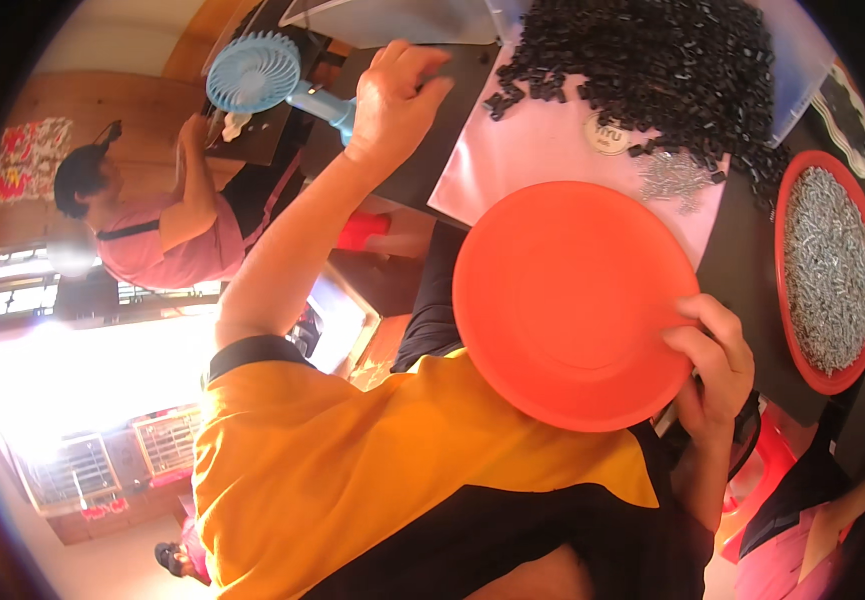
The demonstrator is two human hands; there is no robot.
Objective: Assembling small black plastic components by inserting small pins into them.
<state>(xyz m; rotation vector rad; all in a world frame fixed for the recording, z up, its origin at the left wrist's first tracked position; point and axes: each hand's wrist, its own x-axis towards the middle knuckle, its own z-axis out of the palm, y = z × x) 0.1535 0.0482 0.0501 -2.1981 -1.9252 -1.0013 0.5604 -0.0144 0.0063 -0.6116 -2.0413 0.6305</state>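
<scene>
Basin [563,300], red, round and shallow, sits before the person's orange-and-black shirt [383,450], its inner face turned up to view; take it as the centre of the clock. At four o'clock the right hand [718,365] grips its rim, fingers over the edge, thumb largely hidden. Toward half past ten the left hand [398,105] is raised, fingers loosely bent and thumb tip apart from them, near a light-blue fan [255,75] at ten. A pink sheet [478,165] lies on the dark table [743,260], partly covered from view by the basin. On it, between twelve and one, spreads a large heap of small black pieces [653,70]; thin metal pins [675,178] are scattered at one. Just short of three o'clock stands a second red container [781,255], filled with silvery metal parts [830,270]. A co-worker in pink [178,240] is at half past nine.
</scene>
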